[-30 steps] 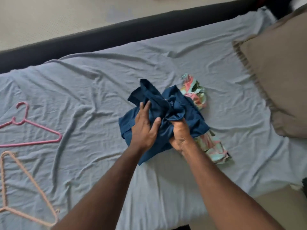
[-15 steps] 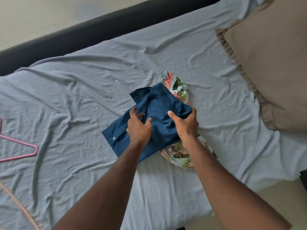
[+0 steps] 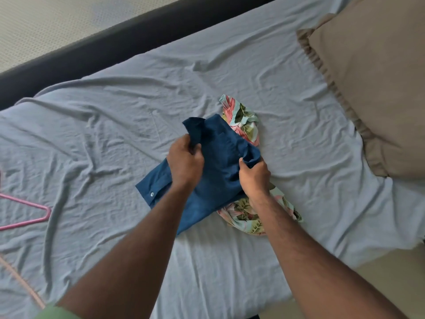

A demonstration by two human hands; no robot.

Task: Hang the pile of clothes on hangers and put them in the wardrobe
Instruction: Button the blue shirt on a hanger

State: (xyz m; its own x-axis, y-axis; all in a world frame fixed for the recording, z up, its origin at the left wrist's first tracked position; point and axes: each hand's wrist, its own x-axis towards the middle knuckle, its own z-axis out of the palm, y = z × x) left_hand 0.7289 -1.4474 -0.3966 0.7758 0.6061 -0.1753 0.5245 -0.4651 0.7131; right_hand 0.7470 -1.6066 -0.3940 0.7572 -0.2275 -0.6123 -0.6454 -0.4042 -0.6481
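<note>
- The left hand curls its fingers round a bunched fold near the collar end of the navy shirt, thumb pressed against the cloth.
- The right hand grips the opposite edge of the navy shirt, fingers closed on a gathered fold.
- The navy shirt lies in the middle of the bed, partly folded; a pale button shows on its placket corner toward the left hand's side.
- Under the navy shirt, and sticking out on its far and near-right sides, lies a floral garment in pink, green and pale blue.
- Well to the left of the navy shirt, a pink hanger lies flat on the grey sheet, cut off by the frame edge.
- Nearer the person on that side, a thin peach-coloured bar lies on the sheet, probably another hanger, though only a bit shows.
- To the right of the navy shirt rests a tan pillow with a frilled edge.
- Beyond the navy shirt, a dark bed frame borders the mattress.
</note>
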